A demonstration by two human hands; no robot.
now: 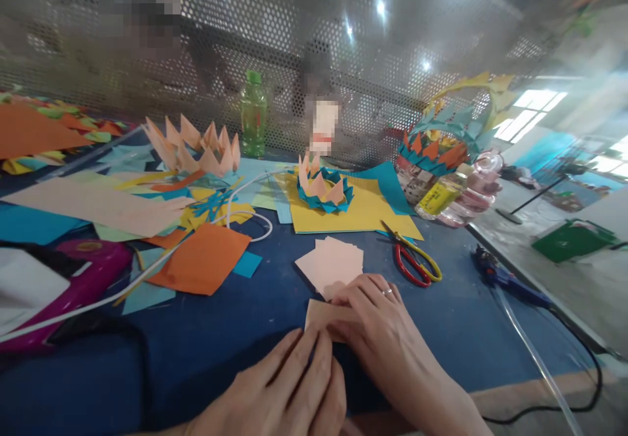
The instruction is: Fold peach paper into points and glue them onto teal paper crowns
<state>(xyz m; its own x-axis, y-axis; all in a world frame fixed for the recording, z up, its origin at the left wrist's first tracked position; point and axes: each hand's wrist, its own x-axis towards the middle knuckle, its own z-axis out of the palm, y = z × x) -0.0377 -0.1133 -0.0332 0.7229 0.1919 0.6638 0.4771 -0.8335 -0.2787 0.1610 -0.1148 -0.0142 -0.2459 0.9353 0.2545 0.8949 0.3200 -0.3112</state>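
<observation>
Peach paper sits over a blue tabletop — perforated screen behind.

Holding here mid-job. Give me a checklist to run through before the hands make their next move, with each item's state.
1. Both hands on the work: ok, left hand and right hand touch the small pale sheet.
2. Fold lined up: cannot tell, fingers cover much of it.
3. More sheets nearby: ok, pale pink stack just beyond the right hand.
4. Scissors away from fingers: ok, lying to the right.
5. Glue gun hot: cannot tell.
</observation>
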